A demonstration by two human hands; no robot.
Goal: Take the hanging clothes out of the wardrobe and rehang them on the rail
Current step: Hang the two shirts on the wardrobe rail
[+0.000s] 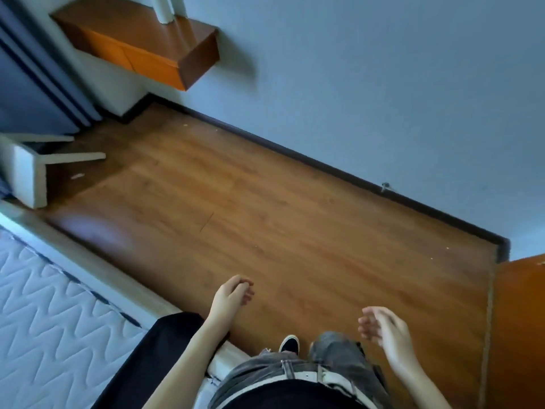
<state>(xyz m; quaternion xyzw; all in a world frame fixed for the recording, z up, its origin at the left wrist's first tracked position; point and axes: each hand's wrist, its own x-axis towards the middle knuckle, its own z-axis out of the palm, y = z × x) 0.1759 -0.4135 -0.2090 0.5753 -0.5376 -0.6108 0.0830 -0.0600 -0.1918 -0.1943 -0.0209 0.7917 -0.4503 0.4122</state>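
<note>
My left hand hangs low over the wooden floor with its fingers loosely curled and nothing in it. My right hand is a little lower and to the right, fingers apart and slightly blurred, also holding nothing. A dark garment lies over the edge of the mattress under my left forearm. An orange-brown wooden panel at the right edge may be the wardrobe; no rail or hangers are in view.
A quilted white mattress fills the lower left. A white stool or small table stands at the left by a dark curtain. A wall-mounted wooden shelf juts out at the upper left. My shoe is on the floor.
</note>
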